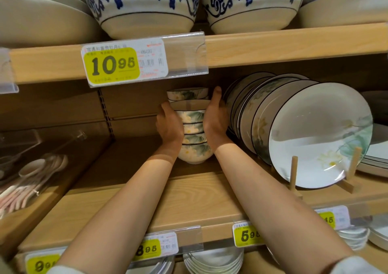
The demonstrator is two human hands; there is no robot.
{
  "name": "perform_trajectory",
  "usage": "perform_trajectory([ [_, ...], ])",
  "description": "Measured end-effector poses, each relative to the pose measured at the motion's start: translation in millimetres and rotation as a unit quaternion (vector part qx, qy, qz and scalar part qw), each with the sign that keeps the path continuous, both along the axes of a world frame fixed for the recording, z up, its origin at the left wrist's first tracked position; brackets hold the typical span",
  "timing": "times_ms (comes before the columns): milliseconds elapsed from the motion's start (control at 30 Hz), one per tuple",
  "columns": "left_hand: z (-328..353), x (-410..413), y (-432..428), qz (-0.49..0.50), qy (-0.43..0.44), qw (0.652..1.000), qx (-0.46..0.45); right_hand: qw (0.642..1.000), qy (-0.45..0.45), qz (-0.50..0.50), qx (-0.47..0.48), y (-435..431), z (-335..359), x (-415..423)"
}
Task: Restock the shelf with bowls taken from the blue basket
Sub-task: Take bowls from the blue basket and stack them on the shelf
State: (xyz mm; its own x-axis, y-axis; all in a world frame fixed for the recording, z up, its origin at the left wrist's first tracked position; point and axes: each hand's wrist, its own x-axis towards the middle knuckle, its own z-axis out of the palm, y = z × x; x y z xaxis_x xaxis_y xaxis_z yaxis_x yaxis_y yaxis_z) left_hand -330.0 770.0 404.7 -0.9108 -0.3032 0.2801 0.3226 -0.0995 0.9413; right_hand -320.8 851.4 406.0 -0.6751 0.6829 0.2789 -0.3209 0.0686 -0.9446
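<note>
A stack of several small white bowls with green and yellow lotus print (194,127) stands on the wooden shelf (189,200), deep under the upper board. My left hand (169,127) grips the stack's left side and my right hand (216,116) grips its right side, thumb up near the top rim. A second stack of the same bowls (186,93) shows behind it. The blue basket is out of view.
A row of lotus plates (315,135) leans in a wooden rack right beside my right hand. Large blue-patterned bowls (142,7) sit on the shelf above. Ceramic spoons (31,177) lie in a tray at the left. Price tags line the shelf edges.
</note>
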Motion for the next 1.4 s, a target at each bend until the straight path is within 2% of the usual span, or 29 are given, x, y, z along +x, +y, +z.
perform_trajectory([
  [100,-4.0,-0.3,-0.7,0.005,0.009,0.999,-0.042,1.000,0.008,-0.005,0.000,-1.8,0.5,1.6],
  [333,-3.5,4.0,-1.8,-0.003,0.008,0.998,-0.058,1.000,0.004,0.015,-0.001,-3.3,2.6,7.4],
  [467,4.0,10.3,-5.5,-0.033,-0.010,0.999,-0.018,0.997,0.039,0.044,-0.042,0.5,2.1,14.6],
  [567,7.6,15.8,-14.5,-0.067,-0.030,0.997,-0.001,0.997,0.038,0.065,-0.033,4.4,-3.5,25.0],
  [767,6.6,37.5,-33.1,-0.104,-0.031,0.993,0.038,0.998,0.006,0.046,-0.039,4.7,-8.9,61.5],
  [900,-5.5,60.2,-43.0,-0.110,-0.060,0.988,0.086,0.992,-0.087,0.085,-0.017,-1.7,-22.4,101.3],
  [1000,-21.0,91.3,-54.7,-0.130,-0.050,0.988,0.069,0.994,-0.065,0.085,-0.014,-8.4,-27.9,124.3],
  [1200,-28.2,174.9,-77.9,-0.103,-0.035,0.993,0.055,0.977,-0.032,0.208,-0.030,-9.3,-40.4,180.6],
  [1400,-57.1,279.1,-105.2,0.009,-0.041,0.997,0.070,0.940,-0.066,0.325,-0.076,-17.2,-65.8,244.4],
])
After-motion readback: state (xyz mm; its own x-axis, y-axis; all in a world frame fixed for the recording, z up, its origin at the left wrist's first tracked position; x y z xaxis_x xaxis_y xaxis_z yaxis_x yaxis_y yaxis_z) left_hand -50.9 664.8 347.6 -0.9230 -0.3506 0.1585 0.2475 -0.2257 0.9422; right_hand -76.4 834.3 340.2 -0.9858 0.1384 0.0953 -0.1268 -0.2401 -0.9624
